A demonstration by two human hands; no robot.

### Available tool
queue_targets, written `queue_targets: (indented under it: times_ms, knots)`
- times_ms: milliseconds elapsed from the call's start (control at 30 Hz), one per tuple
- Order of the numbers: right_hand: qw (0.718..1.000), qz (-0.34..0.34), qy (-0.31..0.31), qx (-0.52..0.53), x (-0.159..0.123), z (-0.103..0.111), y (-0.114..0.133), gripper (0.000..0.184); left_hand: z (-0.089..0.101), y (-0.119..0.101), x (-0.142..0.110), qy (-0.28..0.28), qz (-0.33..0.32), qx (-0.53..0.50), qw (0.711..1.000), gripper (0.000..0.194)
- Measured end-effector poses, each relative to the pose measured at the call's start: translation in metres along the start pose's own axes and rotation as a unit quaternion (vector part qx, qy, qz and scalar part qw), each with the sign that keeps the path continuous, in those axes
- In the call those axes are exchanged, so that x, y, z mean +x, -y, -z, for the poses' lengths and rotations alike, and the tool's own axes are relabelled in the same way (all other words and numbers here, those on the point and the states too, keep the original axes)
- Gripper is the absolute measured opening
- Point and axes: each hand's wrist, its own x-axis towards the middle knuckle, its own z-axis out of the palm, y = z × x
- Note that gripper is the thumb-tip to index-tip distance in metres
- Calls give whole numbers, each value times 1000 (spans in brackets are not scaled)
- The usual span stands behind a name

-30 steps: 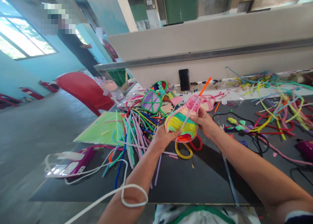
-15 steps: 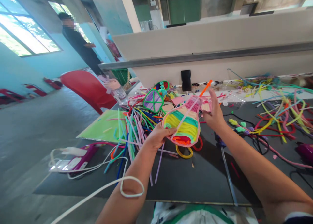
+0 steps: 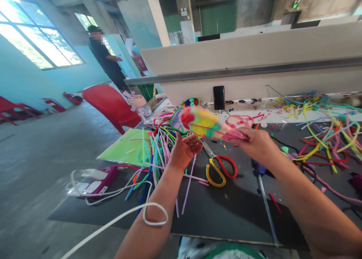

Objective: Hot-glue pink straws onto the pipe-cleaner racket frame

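My right hand (image 3: 256, 142) grips the narrow pink end of a pipe-cleaner craft piece (image 3: 204, 124) with yellow, teal and red bands. The piece is tilted sideways and smeared by motion, its wide end pointing left. Just below that wide end, my left hand (image 3: 185, 151) is open, palm up with fingers apart; whether a fingertip touches the piece is unclear. Scissors (image 3: 217, 159) with one yellow and one red handle lie on the dark table mat beneath. A pile of loose pipe cleaners (image 3: 160, 149) spreads beyond my left hand.
A blue glue gun (image 3: 260, 169) with a clear stick lies by my right forearm. A white cable (image 3: 113, 223) crosses my left forearm. More pipe cleaners (image 3: 333, 138) lie at right. A phone (image 3: 218, 97) leans at the back. A person (image 3: 106, 59) stands beyond the red chair (image 3: 111, 106).
The craft piece has swung from upright to sideways. My left hand has let go of it and opened. My right hand has closed on its narrow end. The scissors now show more fully.
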Motion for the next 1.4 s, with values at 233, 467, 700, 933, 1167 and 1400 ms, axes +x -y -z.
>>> queue_targets:
  times_ms: [233,467,700,933,1167,1400]
  knots:
    - [845,-140,224,465,-6,-26,18,33,-22,3,-13,11,-99,-50,994,48]
    - [748,-235,240,572,-15,-61,27,39,-21,2,-21,36,-154,-94,983,69]
    - [735,-272,236,575,-20,-79,28,42,-25,3,-15,34,-145,-85,985,55]
    - [715,-283,261,583,-26,-89,26,41,-21,4,-11,23,-115,-84,989,52]
    - [828,-176,332,416,-12,-72,12,45,-10,0,-1,-14,-67,-97,993,49]
    - [956,-21,288,-49,-2,-72,-13,27,10,-8,8,-24,-27,-53,998,44]
